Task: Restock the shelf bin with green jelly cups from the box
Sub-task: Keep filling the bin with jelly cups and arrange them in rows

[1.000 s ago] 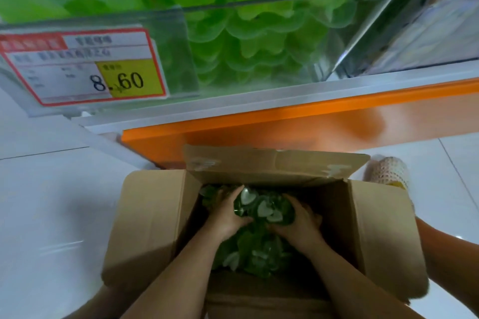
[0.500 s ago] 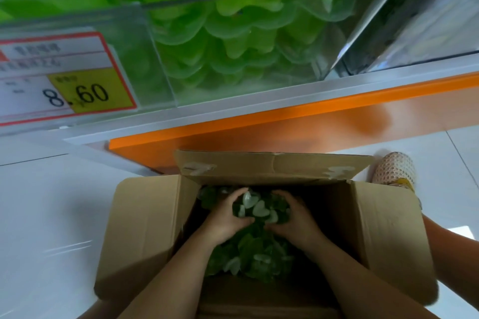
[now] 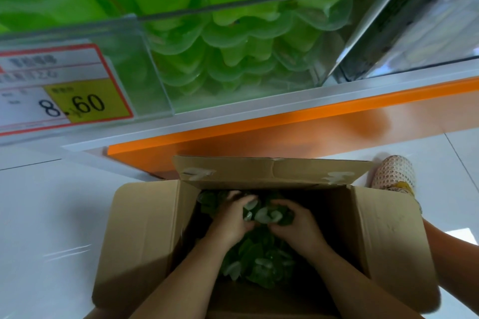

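A person bent over an open cardboard box (image 3: 145, 241) on the white tiled floor (image 3: 51, 215) gathers a clutch of green jelly cups (image 3: 261, 215). The left hand (image 3: 230, 220) and right hand (image 3: 295, 228) are cupped toward each other, fingers curled round the pile between them. The grip is closed on the cups from both sides, thumbs nearly meeting at the near edge. The gathered cups sit high in the far half of the box, directly within the grip, with looser ones lying beneath and nearer the wrists. Above and beyond the box stands the clear shelf bin (image 3: 259, 4), stacked well up its front wall with green cups, with a price tag (image 3: 64, 90) reading 8.60 fixed at its left. The scoop would likely go best with even inward pressure and a straight lift past the far flap, so that no slick cup drops out underneath before the load clears the bin's rim.
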